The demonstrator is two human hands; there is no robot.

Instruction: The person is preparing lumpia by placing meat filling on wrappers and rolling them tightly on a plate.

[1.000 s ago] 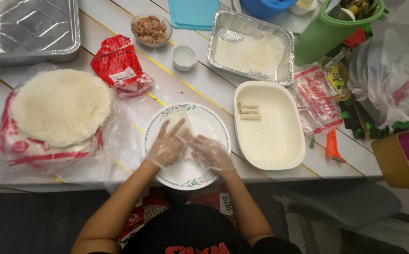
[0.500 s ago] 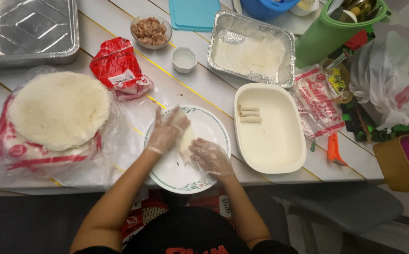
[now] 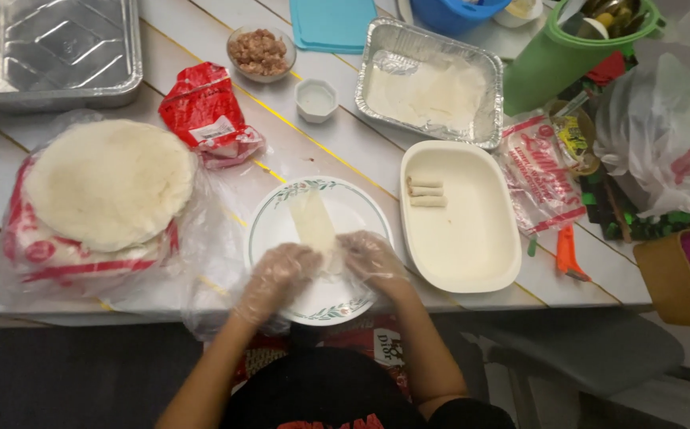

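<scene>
Gloved hands at a folded wrapper on a plate

Left hand (image 3: 277, 278) and right hand (image 3: 371, 258) press the near end of a pale wrapper strip (image 3: 313, 222) on the floral-rimmed plate (image 3: 265, 230); three rolls (image 3: 426, 192) lie in the white tray (image 3: 472, 254).

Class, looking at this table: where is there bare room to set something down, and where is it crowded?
The cream tray is bare below its three rolls. Bare tabletop runs between the red packet and the small white cup. It is crowded at the right edge around the green pitcher and by the wrapper stack.

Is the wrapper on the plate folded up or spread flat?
Folded. The wrapper lies as a narrow strip running up the plate, with the left hand and right hand pressing its near end.
</scene>
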